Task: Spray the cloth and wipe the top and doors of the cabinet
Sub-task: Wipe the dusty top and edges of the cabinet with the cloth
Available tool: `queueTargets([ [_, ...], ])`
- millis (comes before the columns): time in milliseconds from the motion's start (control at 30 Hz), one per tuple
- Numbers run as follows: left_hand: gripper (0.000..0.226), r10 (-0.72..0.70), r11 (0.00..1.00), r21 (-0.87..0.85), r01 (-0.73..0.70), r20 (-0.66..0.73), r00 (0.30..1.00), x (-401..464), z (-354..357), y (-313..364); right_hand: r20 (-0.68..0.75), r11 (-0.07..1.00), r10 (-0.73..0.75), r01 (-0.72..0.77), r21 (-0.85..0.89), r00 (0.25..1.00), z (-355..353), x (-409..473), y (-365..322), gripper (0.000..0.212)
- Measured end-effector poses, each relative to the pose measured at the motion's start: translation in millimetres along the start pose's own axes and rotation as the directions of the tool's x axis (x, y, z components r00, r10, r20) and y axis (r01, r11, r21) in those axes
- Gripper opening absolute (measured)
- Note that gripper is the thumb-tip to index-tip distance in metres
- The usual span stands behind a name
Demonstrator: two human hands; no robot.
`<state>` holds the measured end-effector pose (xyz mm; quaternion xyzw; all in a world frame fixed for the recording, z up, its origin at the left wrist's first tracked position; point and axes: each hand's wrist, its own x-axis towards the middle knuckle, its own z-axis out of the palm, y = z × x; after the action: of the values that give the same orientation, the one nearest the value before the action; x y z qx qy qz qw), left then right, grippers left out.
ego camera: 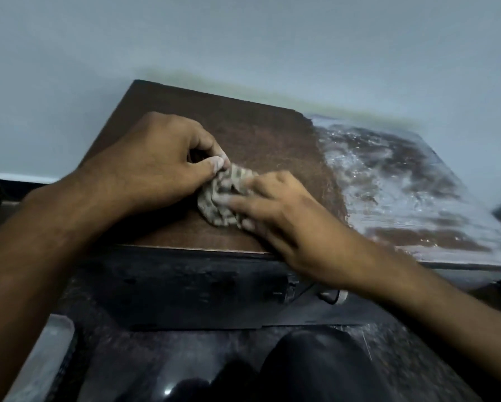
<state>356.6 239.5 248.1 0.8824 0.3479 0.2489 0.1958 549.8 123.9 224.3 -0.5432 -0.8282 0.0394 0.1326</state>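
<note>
Currently both hands work a small cloth (224, 195) on the cabinet top (243, 140), near its front edge and left of centre. The cloth is bunched into a crumpled wad, pale grey-beige with a faint checked weave, soft and deeply creased. The left hand (144, 169) pinches its far-left edge between thumb and curled fingers; the right hand (281, 210) lies over its right side, fingers extended and pressing down on it.

Top surface: flat brown board, matte, fine-grained, square-cornered. Its right portion (411, 184) looks glossy and streaked white; whether that is wet film, plastic wrap or residue, I cannot tell.

Progress, as judged: top wiping is under way, not finished. The cloth sits on the dull brown part, and the streaked right part probably needs more passes. No spray bottle is visible, so whether the cloth is damp cannot be confirmed.

The front face (185, 285) below the edge is dark and rough-looking, with a small latch or hinge (289, 288); the doors seem untouched.
</note>
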Motion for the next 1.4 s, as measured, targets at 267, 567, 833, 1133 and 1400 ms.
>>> queueTargets([
  [267, 0.017, 0.061, 0.998, 0.003, -0.061, 0.036, 0.998, 3.7, 13.0, 19.2, 0.025, 0.969, 0.245, -0.244, -0.038, 0.969, -23.2, -2.3, 34.2, 0.045],
  [567, 0.023, 0.256, 0.965, 0.029, -0.260, 0.113, 0.960, 32.6, 47.3, 72.9, -0.032, 0.943, 0.313, -0.314, -0.109, 0.949, -35.1, -56.7, 47.7, 0.043],
  [833, 0.021, 0.288, 0.956, 0.016, -0.293, 0.145, 0.947, 27.1, 52.9, 85.2, -0.077, 0.940, 0.324, -0.330, -0.084, 0.943, -37.7, -97.7, 48.2, 0.043],
  [1133, 0.018, 0.344, 0.939, -0.033, -0.342, 0.071, 0.936, 7.6, 71.1, 93.3, -0.231, 0.956, 0.257, -0.281, -0.078, 0.938, -13.1, -113.9, 21.3, 0.040],
  [1400, 0.022, 0.380, 0.925, -0.025, -0.380, 0.116, 0.918, 26.0, 79.2, 112.1, -0.222, 0.843, 0.511, -0.534, -0.056, 0.830, -35.3, -128.7, 52.4, 0.041],
])
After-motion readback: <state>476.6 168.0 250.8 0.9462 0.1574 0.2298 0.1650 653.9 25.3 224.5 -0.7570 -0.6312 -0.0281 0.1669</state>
